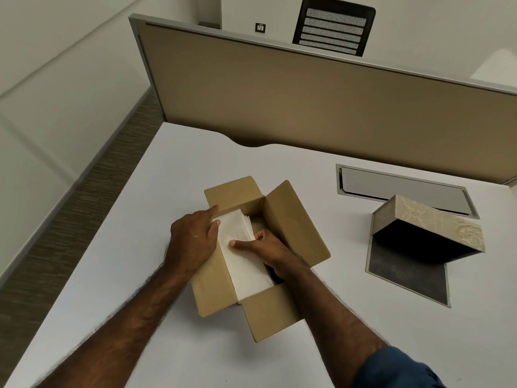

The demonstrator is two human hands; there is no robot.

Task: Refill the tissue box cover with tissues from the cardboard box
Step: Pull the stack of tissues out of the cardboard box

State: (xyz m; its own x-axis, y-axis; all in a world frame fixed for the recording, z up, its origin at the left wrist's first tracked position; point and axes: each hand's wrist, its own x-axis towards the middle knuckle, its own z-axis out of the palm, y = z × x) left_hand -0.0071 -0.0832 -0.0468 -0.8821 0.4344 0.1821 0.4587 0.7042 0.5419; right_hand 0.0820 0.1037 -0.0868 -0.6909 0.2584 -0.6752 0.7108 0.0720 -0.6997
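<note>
An open brown cardboard box (pixel 291 219) sits mid-table with its flaps spread. A stack of white tissues (pixel 240 247) rests tilted against the box's left wall, partly raised out of it. My left hand (pixel 193 239) presses on the stack's left side, thumb on top of it. From the right, my right hand (pixel 268 250) reaches into the box, thumb on top of the stack and fingers curled under its right edge. The beige patterned tissue box cover (pixel 430 222) stands hinged open at the right, over its dark base panel (pixel 411 278).
All of this is on a white desk (pixel 140 247). A metal cable hatch (pixel 402 189) is set into it behind the cover. A tan partition (pixel 279 93) closes the far edge, with a black chair back (pixel 333 26) beyond. Carpet runs along the left.
</note>
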